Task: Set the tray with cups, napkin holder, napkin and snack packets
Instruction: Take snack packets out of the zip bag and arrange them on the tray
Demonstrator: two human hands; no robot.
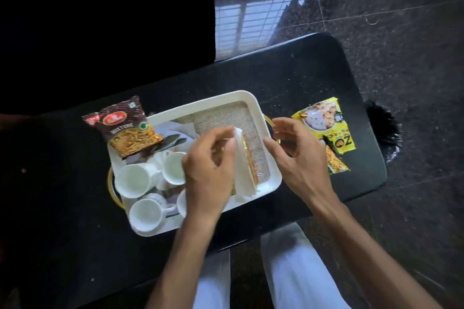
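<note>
A white tray point(253, 101) with a woven mat lies on the black table. Several white cups point(133, 178) stand in its left half. A brown snack packet point(125, 128) rests on the tray's far left corner. My left hand point(208, 170) grips a white napkin point(242, 170) that stands upright in a gold napkin holder point(251, 160) in the middle of the tray. My right hand point(293, 155) hovers over the tray's right rim, fingers spread and holding nothing. A yellow snack packet point(324, 128) lies on the table to the right of the tray.
The black table point(301, 78) ends close behind the yellow packet on the right. A dark fringed object point(381, 125) sits off that edge. A black surface fills the far left. White trousers point(288, 271) and dark stone floor are below.
</note>
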